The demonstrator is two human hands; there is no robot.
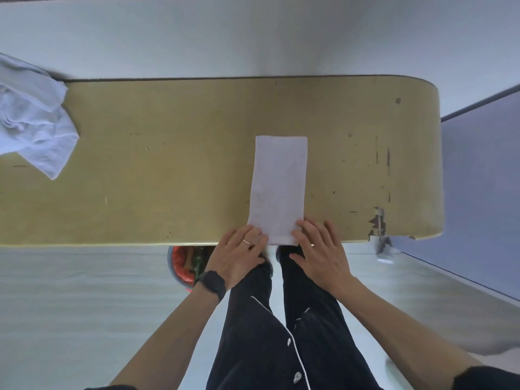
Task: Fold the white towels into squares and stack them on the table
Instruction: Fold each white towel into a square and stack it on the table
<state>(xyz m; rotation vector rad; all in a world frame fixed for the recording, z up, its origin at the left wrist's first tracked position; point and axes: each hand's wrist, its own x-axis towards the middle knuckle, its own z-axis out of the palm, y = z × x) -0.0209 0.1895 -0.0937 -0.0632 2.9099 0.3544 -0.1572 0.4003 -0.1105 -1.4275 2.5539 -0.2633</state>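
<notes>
Your left hand (242, 256) lies on the near left corner of the folded towel (278, 187). Its fingers are nearly straight and close together, resting flat on the cloth. Your right hand (319, 254) covers the near right corner with its fingers slightly bent and their tips on the cloth. Its thumb sits off the towel, at the counter's front edge. Neither hand plainly pinches the cloth, and both look relaxed and pressed down on top of it. There is a ring (246, 242) on your left hand and a dark watch (212, 281) on that wrist.

The towel is a long narrow strip running straight away from you. Its near end sits at the front edge of the counter (168, 178) and its far end stops short of the back edge. Bare counter lies on both sides of the strip, with much more of it to your left.

A crumpled pile of white towels (31, 116) sits at the far left, well apart from the strip. To the right, the front edge is chipped (378, 223) near the rounded corner. A bin with a red liner (183, 266) stands on the floor under the front edge, just left of your left wrist.
</notes>
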